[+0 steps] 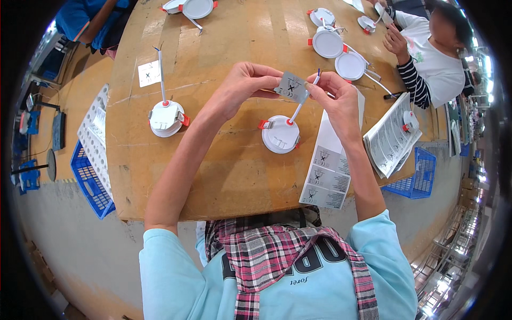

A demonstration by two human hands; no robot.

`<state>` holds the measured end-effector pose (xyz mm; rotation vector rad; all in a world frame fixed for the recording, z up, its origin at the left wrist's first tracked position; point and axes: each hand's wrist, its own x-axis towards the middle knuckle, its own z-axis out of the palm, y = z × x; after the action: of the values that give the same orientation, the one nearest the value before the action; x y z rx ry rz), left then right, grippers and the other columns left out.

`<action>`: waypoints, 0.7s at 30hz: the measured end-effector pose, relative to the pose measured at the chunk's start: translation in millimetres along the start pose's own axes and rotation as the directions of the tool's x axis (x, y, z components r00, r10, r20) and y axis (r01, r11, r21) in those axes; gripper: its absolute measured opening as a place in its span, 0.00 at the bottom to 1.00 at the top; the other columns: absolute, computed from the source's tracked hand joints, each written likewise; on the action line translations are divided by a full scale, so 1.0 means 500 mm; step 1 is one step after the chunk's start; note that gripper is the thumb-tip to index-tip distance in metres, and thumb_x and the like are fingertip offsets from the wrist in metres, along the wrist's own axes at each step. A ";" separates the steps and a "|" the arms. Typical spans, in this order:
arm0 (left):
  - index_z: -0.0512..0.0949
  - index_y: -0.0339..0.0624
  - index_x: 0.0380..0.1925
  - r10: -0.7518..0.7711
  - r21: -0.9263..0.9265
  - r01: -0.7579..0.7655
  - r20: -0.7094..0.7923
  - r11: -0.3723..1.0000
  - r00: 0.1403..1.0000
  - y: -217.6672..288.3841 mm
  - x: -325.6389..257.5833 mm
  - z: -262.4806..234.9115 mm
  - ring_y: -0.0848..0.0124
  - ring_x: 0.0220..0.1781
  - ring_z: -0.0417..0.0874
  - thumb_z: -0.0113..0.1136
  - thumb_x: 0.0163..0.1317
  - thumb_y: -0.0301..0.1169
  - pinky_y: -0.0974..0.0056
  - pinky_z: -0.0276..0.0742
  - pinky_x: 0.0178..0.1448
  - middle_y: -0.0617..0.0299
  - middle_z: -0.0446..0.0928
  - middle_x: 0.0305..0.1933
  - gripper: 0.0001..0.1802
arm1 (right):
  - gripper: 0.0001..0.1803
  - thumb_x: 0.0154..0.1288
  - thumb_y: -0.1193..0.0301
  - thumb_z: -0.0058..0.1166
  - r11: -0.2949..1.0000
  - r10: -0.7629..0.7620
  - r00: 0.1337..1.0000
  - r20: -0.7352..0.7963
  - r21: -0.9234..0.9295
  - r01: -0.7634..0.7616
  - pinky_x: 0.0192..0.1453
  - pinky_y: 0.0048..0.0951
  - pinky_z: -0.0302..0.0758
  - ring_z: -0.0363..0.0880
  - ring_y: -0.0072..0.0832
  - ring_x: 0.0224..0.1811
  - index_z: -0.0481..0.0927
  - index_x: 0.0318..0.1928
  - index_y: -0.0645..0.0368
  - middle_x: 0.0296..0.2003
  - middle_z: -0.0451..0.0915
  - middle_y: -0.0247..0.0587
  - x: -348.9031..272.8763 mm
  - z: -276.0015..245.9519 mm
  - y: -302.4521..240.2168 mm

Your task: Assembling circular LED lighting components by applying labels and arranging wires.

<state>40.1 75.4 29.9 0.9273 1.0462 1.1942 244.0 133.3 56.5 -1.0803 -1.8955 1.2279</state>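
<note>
Between my two hands a small grey printed sticker label (291,87) is held up beside a white cable (300,106). My left hand (246,85) pinches the label's left edge. My right hand (336,96) has its fingers closed at the label's right edge and around the cable's upper end. That cable rises from a round white downlight (280,134) lying back side up on the table, with red-tipped spring clips. Under my right forearm lies a label sheet (328,176) with several printed stickers. Left of my arm, another downlight (166,119) has a label (149,73) on its cable.
The brown table (213,176) carries several downlights (327,42) at the far right. A stack of label sheets (392,136) with a small white part on top lies to the right. Blue crates (88,173) stand beside the table. Two other people sit at its far corners.
</note>
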 end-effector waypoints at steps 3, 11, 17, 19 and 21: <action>0.79 0.28 0.43 -0.029 -0.022 0.028 -0.010 0.999 1.000 0.002 -0.003 0.001 0.69 0.41 0.84 0.57 0.60 0.29 0.66 0.81 0.52 0.52 0.82 0.40 0.15 | 0.07 0.60 0.72 0.58 1.000 0.004 1.000 0.002 0.004 -0.004 0.39 0.22 0.72 0.79 0.17 0.34 0.80 0.37 0.62 0.30 0.81 0.33 -0.001 0.002 0.002; 0.78 0.26 0.43 -0.053 -0.052 0.052 -0.019 0.997 0.998 0.008 -0.006 0.006 0.68 0.40 0.84 0.56 0.61 0.28 0.66 0.82 0.51 0.50 0.81 0.41 0.15 | 0.07 0.61 0.72 0.57 0.999 0.017 1.000 0.004 0.051 -0.017 0.38 0.20 0.73 0.79 0.17 0.33 0.79 0.37 0.63 0.29 0.81 0.35 -0.002 0.003 0.002; 0.77 0.25 0.44 -0.076 -0.057 0.074 -0.019 0.996 0.997 0.008 0.000 0.003 0.67 0.41 0.84 0.56 0.61 0.28 0.66 0.82 0.51 0.48 0.80 0.42 0.16 | 0.07 0.61 0.73 0.56 0.996 0.024 0.999 0.038 0.080 -0.027 0.39 0.19 0.74 0.80 0.18 0.33 0.78 0.38 0.64 0.30 0.82 0.37 0.001 -0.002 0.000; 0.77 0.25 0.45 -0.082 -0.063 0.081 -0.012 0.995 0.997 0.007 -0.001 -0.001 0.66 0.41 0.84 0.56 0.62 0.28 0.67 0.82 0.51 0.47 0.80 0.42 0.16 | 0.07 0.62 0.73 0.56 0.997 0.027 0.998 0.048 0.077 -0.030 0.39 0.19 0.74 0.80 0.18 0.33 0.78 0.38 0.64 0.30 0.82 0.37 0.001 -0.002 -0.001; 0.77 0.25 0.45 -0.087 -0.077 0.087 -0.005 0.993 0.996 0.005 0.000 -0.005 0.66 0.41 0.84 0.56 0.62 0.28 0.67 0.82 0.50 0.47 0.80 0.42 0.16 | 0.07 0.62 0.73 0.56 0.996 0.034 0.998 0.057 0.076 -0.038 0.40 0.18 0.74 0.80 0.18 0.33 0.78 0.38 0.64 0.29 0.82 0.37 0.001 0.000 -0.003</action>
<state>37.2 75.6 31.8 0.8097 1.0298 1.1588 243.5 133.6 57.8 -1.0535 -1.8609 1.3529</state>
